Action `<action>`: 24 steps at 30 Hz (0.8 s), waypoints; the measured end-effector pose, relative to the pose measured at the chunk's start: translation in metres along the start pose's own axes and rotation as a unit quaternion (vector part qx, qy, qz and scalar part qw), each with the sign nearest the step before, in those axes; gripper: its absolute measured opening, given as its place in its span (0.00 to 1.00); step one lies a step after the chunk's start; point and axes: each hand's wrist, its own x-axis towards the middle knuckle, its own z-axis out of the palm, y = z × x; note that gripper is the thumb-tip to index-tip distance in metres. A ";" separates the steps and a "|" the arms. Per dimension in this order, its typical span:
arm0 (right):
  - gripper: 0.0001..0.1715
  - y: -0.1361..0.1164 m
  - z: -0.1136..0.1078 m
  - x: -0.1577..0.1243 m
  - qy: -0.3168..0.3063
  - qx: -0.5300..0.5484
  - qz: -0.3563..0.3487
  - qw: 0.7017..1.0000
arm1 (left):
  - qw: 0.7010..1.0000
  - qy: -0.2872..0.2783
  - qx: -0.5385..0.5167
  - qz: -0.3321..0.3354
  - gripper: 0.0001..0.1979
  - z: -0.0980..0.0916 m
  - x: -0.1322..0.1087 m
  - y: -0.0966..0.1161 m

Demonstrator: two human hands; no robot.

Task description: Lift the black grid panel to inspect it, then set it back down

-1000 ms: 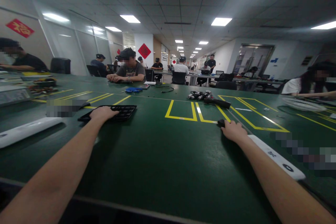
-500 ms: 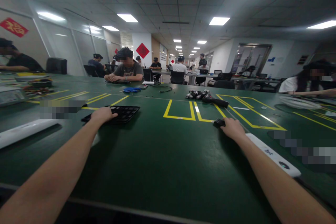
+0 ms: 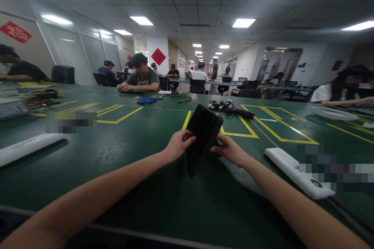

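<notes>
A flat black tray is tipped up on edge in front of me. Its dark, smooth underside faces me, so the compartmented face is hidden. My left hand pinches its left edge between thumb and fingers. At the tray's right edge is my right hand, its fingers curled in and partly behind the tray. A small dark piece shows at those fingertips, too covered to make out its kind. Below the tray is the green tabletop, marked with yellow tape.
Bundled black cables and a black rod-like item lie beyond my hands. White bar-shaped devices lie at right and left. Farther off are a blue item and a clear plastic dish. Several people sit around the tables.
My left hand has lifted the tray from the table's left side to the centre and tipped it up. My right hand has come leftward to the tray's right edge with the small dark piece.
</notes>
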 end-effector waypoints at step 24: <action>0.22 0.010 0.024 0.011 -0.093 -0.009 -0.187 0.978 | 0.996 -0.093 0.006 0.008 0.19 0.002 -0.007 -0.009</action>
